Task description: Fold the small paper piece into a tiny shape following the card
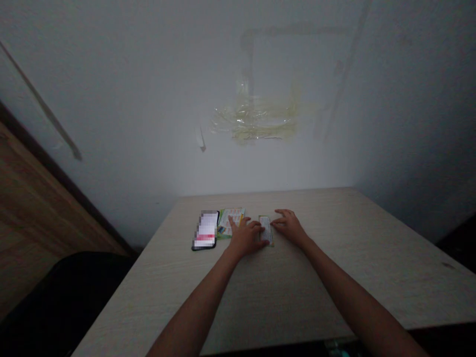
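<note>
A small narrow pale packet (266,229) with a yellowish border lies flat on the light wooden table (334,258). My left hand (245,237) rests on the table with its fingers spread, fingertips on the packet's left edge. My right hand (288,225) lies flat on the packet's right side, fingers stretched toward it. A green and orange leaflet (228,221) lies under and behind my left hand. A phone (206,230) with a lit screen lies left of the leaflet.
A white wall (148,124) with old yellowed tape marks (256,119) stands right behind the table. A dark chair or bag (63,297) sits at the lower left, beside wood panelling (29,198).
</note>
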Tool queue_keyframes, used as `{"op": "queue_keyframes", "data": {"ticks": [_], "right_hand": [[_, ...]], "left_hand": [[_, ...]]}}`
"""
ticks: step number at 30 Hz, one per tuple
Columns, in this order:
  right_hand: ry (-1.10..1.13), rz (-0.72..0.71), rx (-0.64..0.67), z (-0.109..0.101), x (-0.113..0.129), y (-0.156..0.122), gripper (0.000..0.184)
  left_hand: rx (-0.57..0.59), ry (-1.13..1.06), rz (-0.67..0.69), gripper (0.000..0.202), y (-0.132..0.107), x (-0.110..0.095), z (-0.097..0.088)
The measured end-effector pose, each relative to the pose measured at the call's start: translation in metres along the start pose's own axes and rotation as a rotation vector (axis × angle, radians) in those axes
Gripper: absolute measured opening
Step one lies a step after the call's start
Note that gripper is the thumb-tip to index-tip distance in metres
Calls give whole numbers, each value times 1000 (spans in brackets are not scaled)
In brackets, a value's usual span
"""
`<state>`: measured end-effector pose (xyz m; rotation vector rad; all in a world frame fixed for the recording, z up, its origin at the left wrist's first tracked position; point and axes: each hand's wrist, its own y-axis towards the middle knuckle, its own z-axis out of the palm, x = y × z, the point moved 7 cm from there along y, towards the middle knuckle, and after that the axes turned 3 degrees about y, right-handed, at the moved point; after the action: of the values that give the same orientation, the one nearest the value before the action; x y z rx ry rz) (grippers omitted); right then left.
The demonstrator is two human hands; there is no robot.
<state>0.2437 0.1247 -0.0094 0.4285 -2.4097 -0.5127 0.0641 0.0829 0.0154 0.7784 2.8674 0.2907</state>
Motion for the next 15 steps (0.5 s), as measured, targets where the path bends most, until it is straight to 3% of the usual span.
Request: {"op": "queue_keyframes", "data": {"ticks": [8, 15], "right_hand": [[-33, 31, -56, 2, -5, 2, 21], [-72, 86, -29, 3, -3, 2, 25]], "left_hand": [[6, -21, -10, 47, 1, 1, 3], [-9, -54, -3, 45, 2, 2, 3]]}}
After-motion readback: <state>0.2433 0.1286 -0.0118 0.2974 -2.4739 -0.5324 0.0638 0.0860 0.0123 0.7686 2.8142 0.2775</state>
